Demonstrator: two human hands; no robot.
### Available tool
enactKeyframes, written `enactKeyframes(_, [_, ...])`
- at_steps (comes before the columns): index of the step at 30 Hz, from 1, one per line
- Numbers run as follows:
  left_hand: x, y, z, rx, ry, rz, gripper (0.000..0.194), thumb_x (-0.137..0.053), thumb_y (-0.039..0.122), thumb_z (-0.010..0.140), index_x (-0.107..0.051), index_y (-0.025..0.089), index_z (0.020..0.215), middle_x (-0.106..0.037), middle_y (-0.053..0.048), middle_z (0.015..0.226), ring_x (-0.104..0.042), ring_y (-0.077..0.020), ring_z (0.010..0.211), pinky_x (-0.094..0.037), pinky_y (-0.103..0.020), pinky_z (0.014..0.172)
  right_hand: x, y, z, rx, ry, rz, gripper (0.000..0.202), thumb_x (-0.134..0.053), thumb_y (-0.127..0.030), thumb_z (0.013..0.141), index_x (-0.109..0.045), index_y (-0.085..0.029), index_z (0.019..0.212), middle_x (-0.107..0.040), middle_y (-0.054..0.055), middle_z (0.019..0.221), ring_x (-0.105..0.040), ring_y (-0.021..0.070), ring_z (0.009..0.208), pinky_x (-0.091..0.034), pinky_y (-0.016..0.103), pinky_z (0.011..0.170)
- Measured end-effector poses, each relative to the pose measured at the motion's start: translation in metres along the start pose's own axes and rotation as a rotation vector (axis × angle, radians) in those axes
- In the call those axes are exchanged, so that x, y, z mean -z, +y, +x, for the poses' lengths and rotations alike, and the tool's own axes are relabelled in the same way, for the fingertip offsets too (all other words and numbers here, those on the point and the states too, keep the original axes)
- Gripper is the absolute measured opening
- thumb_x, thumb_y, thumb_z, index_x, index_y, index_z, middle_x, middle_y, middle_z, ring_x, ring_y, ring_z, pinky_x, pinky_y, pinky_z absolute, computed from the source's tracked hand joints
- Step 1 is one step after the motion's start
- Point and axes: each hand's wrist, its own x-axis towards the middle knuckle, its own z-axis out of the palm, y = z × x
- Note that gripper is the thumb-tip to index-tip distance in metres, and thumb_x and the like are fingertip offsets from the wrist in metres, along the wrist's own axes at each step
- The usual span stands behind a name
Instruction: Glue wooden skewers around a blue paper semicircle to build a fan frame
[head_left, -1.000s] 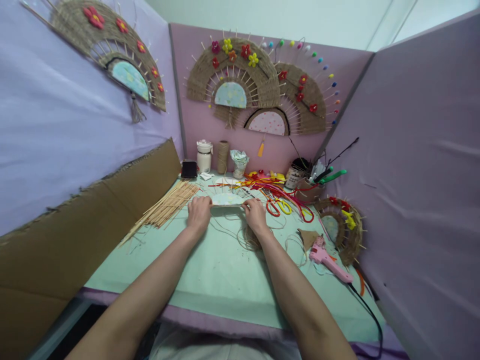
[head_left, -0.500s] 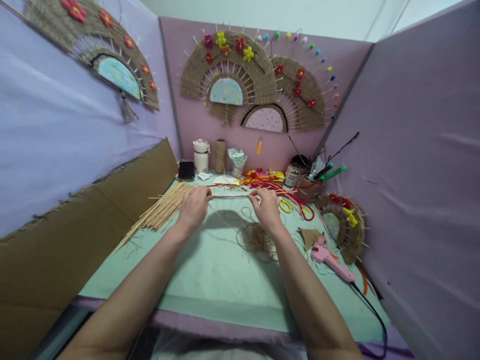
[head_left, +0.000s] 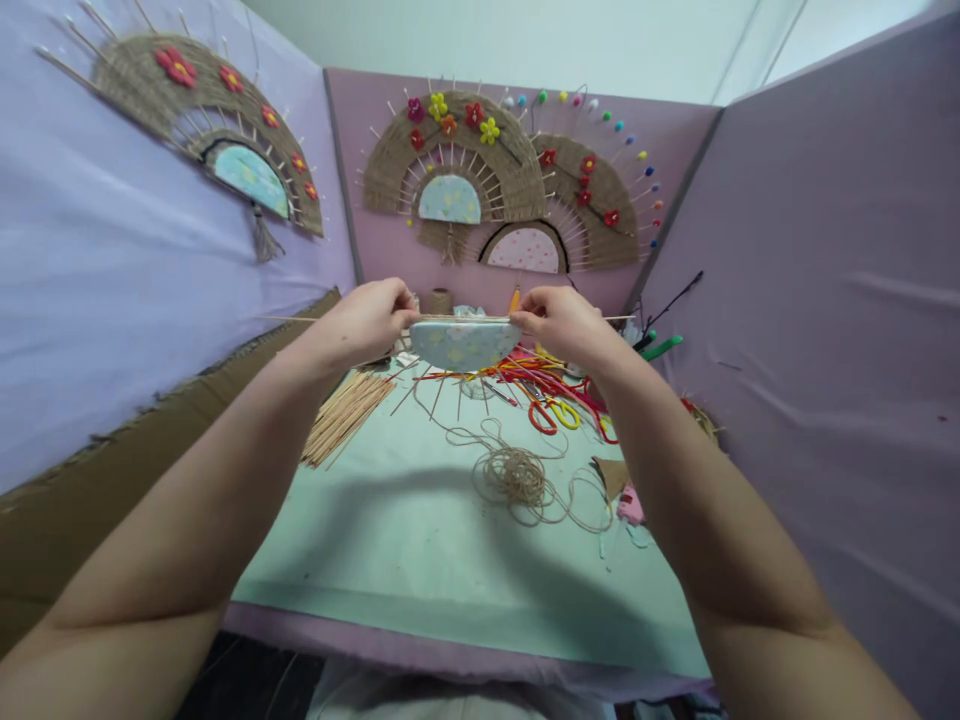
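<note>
A light blue patterned half-disc (head_left: 466, 345) hangs in the air above the table, its straight edge up and curved edge down. Thin sticks point out from its curve and past both sides. My left hand (head_left: 371, 318) pinches the left end of the straight edge. At the right end, my right hand (head_left: 556, 318) pinches the same edge between thumb and fingers. Below the half-disc, a loose tangle of brown twine (head_left: 517, 475) lies on the table, and a strand runs up toward the piece.
A pile of thin sticks (head_left: 349, 415) lies at the left by a cardboard strip (head_left: 187, 400). Colored strips (head_left: 536, 375) and red scissors (head_left: 541, 417) lie behind the twine. A pink glue gun (head_left: 631, 505) is partly behind my right arm. Decorated fans (head_left: 457, 150) hang on the back panel.
Both hands have risen toward the camera with the half-disc, which was seen nearly edge-on and now shows its patterned face. The view has tilted slightly upward.
</note>
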Motion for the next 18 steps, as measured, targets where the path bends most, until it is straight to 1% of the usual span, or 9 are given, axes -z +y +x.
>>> enactKeyframes(2, [0.006,0.003,0.002,0.002,-0.027,0.031,0.01,-0.054,0.025,0.082,-0.061,0.018,0.082,-0.064,0.0,0.077,-0.057,-0.0171,0.075,-0.039,-0.026,0.07,0.005,-0.001,-0.001,0.004,-0.024,0.012,0.018,-0.063,-0.031,0.082,-0.069,-0.017,0.073,-0.061,0.0,0.067,-0.057,0.0175,0.073,-0.041,0.047,0.082])
enactKeyframes(3, [0.005,0.002,0.002,-0.007,-0.047,0.033,0.01,-0.055,0.025,0.081,-0.061,0.018,0.08,-0.064,0.0,0.075,-0.057,-0.0168,0.073,-0.039,-0.026,0.068,0.005,0.0,-0.003,-0.006,-0.04,0.021,0.017,-0.063,-0.03,0.081,-0.07,-0.017,0.073,-0.061,0.0,0.066,-0.057,0.0174,0.072,-0.042,0.047,0.081])
enactKeyframes(6, [-0.007,-0.005,0.0,-0.043,-0.12,-0.003,0.011,-0.052,0.025,0.08,-0.059,0.018,0.077,-0.064,-0.001,0.074,-0.057,-0.0161,0.069,-0.037,-0.026,0.062,-0.003,0.001,-0.013,-0.057,-0.086,0.047,0.016,-0.062,-0.028,0.081,-0.07,-0.018,0.071,-0.061,0.0,0.065,-0.057,0.0174,0.071,-0.042,0.042,0.078])
enactKeyframes(8, [-0.017,-0.011,-0.002,-0.036,-0.161,-0.031,0.012,-0.051,0.027,0.08,-0.058,0.018,0.077,-0.064,-0.001,0.074,-0.057,-0.0164,0.07,-0.038,-0.026,0.06,-0.011,0.002,-0.018,-0.07,-0.093,0.057,0.015,-0.06,-0.027,0.082,-0.069,-0.019,0.072,-0.063,0.001,0.065,-0.057,0.0176,0.071,-0.042,0.038,0.075])
enactKeyframes(11, [-0.024,-0.018,-0.004,-0.005,-0.162,-0.064,0.012,-0.048,0.027,0.08,-0.058,0.019,0.079,-0.064,-0.002,0.077,-0.058,-0.0162,0.072,-0.04,-0.026,0.063,-0.019,0.001,-0.021,-0.091,-0.105,0.044,0.016,-0.059,-0.028,0.082,-0.069,-0.021,0.072,-0.065,0.001,0.066,-0.057,0.0182,0.069,-0.04,0.032,0.07])
enactKeyframes(13, [-0.022,-0.02,-0.004,-0.018,-0.181,-0.074,0.014,-0.047,0.028,0.079,-0.057,0.019,0.079,-0.064,-0.002,0.077,-0.057,-0.0161,0.071,-0.04,-0.026,0.063,-0.019,0.0,-0.019,-0.109,-0.135,0.031,0.017,-0.058,-0.029,0.083,-0.069,-0.022,0.071,-0.066,0.001,0.066,-0.057,0.018,0.067,-0.038,0.03,0.067])
enactKeyframes(18, [-0.012,-0.022,0.003,-0.018,-0.275,-0.114,0.022,-0.047,0.038,0.079,-0.057,0.019,0.078,-0.062,-0.002,0.074,-0.056,-0.017,0.069,-0.04,-0.027,0.06,-0.015,0.002,-0.007,-0.123,-0.218,0.061,0.016,-0.059,-0.03,0.08,-0.068,-0.021,0.071,-0.063,-0.001,0.06,-0.052,0.0148,0.058,-0.031,0.026,0.057])
